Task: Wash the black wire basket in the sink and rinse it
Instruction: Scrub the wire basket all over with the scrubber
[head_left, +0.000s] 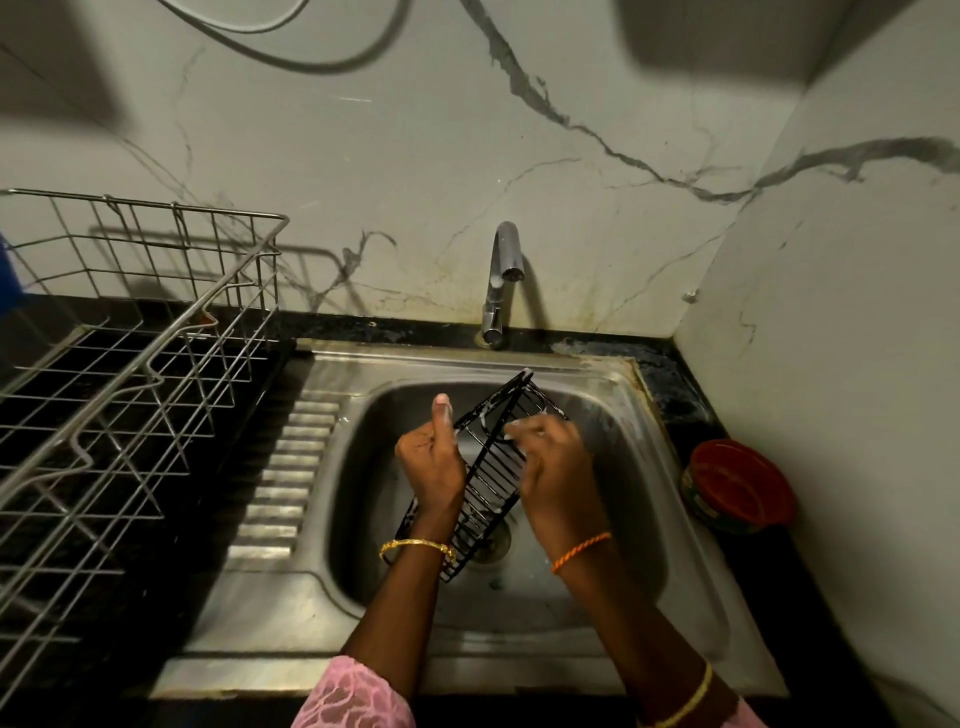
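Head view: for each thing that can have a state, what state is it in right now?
Black wire basket: tilted over the sink bowl, soapy, held.
Left hand: grips the basket's left edge, thumb up.
Right hand: blurred on the basket's right side; what its fingers hold cannot be told.
Tap: no running water visible.
Sink: wet, drain uncovered.
Dish rack: nothing visible in it.
Red tub: open.

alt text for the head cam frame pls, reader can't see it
Over a steel sink, a person's left hand grips a tilted, soapy black wire basket while the right hand rubs its far side. The faucet behind shows no visible water stream. A metal dish rack stands on the left counter, a red container on the right.
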